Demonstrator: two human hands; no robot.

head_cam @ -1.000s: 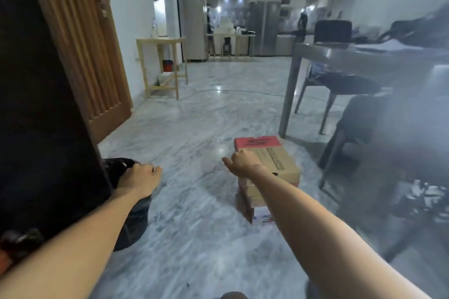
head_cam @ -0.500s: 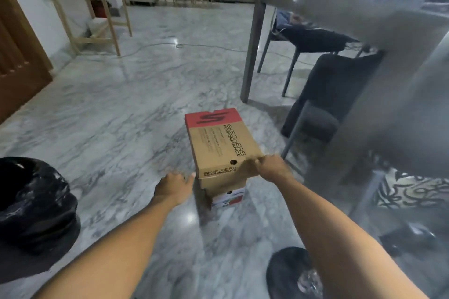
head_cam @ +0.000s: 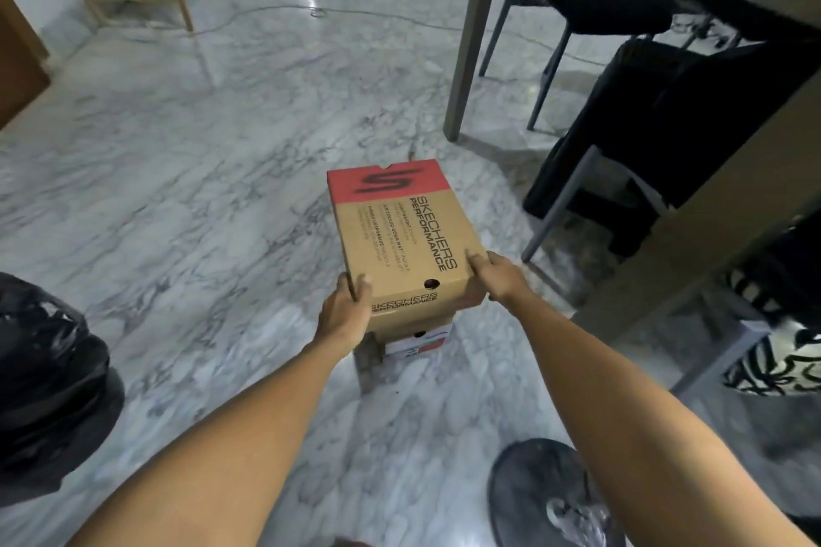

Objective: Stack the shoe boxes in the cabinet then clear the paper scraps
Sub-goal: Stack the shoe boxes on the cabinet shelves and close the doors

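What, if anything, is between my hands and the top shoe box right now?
Nothing visible. The left hand grips the near left corner of the top shoe box, and the right hand holds its near right edge. It sits on another box on the marble floor.

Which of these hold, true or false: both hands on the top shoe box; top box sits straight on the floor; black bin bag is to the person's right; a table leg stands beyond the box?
1. Both hands grip the top shoe box. True: left hand and right hand clasp its near corners.
2. It sits straight on the floor. False: it is above another box.
3. The black bin bag is to the person's right. False: it is to the left.
4. A table leg stands beyond the box. True.
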